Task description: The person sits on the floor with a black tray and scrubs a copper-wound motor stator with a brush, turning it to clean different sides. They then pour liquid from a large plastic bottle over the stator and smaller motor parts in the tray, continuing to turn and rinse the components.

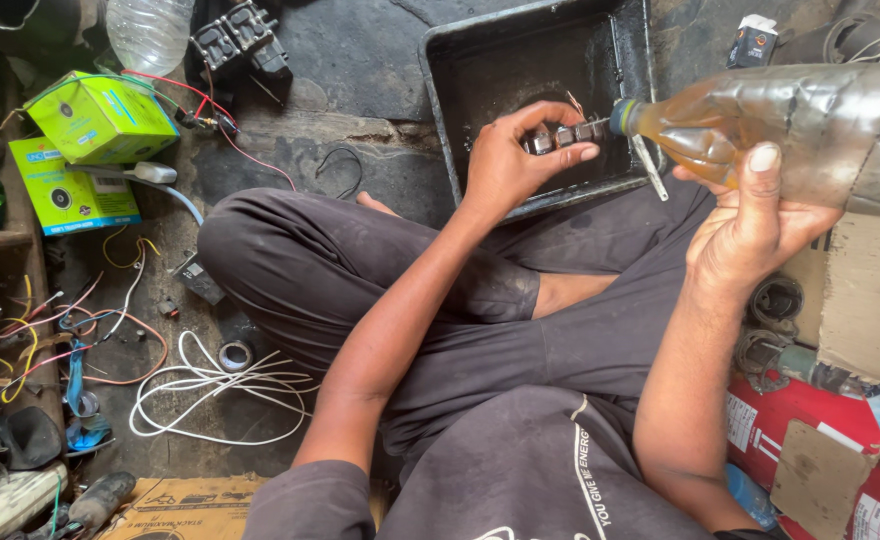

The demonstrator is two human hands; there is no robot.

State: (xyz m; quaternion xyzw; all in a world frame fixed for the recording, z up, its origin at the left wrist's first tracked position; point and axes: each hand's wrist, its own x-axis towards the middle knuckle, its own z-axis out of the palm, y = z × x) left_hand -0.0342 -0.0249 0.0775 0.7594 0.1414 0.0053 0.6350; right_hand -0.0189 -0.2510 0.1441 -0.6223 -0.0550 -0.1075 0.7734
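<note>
- Amber liquid fills part of a clear plastic bottle [790, 125], tipped on its side, neck pointing left over a black metal tray [480, 80].
- Right hand [755, 225] wraps the bottle from below, thumb pressed across its side; fingers closed round it.
- Left hand [515, 160] pinches a small dark metal part [565, 135] between thumb and fingertips, right at the bottle's mouth, touching or just short of it; cannot tell which.
- Metal part sits above the tray's inner floor, which looks wet and oily.
- Tray rests on the floor just beyond the person's crossed legs, near edge touching the dark trousers.
- Left of the legs: coil of white wire [210, 390], roll of tape [234, 355], loose red and yellow wires [50, 330].
- Far left: two green cartons [85, 150], one stacked on the other, clear empty bottle [148, 32] behind them.
- Right side: cardboard [870, 300], red box [820, 440], rusty rings [775, 300] just beside the right forearm.
</note>
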